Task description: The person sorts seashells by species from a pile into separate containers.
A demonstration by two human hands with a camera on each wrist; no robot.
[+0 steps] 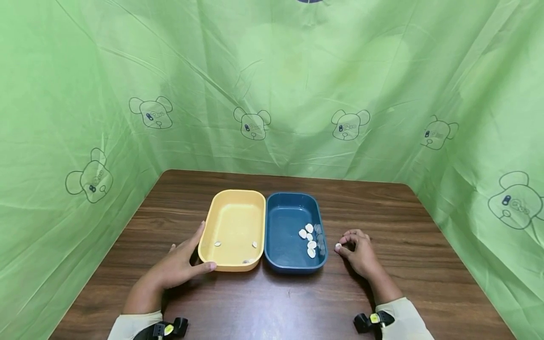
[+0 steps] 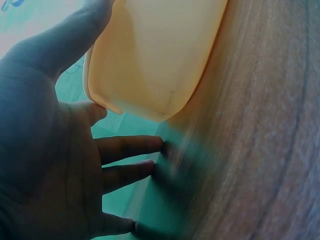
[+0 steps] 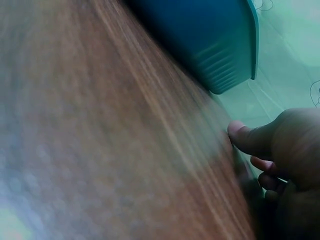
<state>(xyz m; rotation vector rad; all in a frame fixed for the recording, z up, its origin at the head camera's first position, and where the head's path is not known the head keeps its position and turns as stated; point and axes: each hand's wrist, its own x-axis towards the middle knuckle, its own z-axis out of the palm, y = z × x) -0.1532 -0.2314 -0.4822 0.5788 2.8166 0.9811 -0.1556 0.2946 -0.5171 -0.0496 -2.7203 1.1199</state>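
Observation:
At the near left corner of a yellow tray [image 1: 231,217], my left hand [image 1: 178,264] grips the rim. Its thumb lies on the front edge and its index finger along the left side; the other fingers stretch towards the table in the left wrist view. Three small white shell-like pieces [image 1: 217,243] lie inside that tray. Right of it stands a blue tray [image 1: 284,226], holding several similar white pieces [image 1: 311,245] by its right wall. My right hand [image 1: 359,252] pinches one white piece [image 1: 338,245] between thumb and fingers, just right of the blue tray; the right wrist view hides this piece.
Both trays stand side by side on a brown wood-grain table [image 1: 289,302]. A green curtain [image 1: 297,71] printed with bear outlines encloses the back and sides. Each wrist wears a black strap with a small camera [image 1: 362,323].

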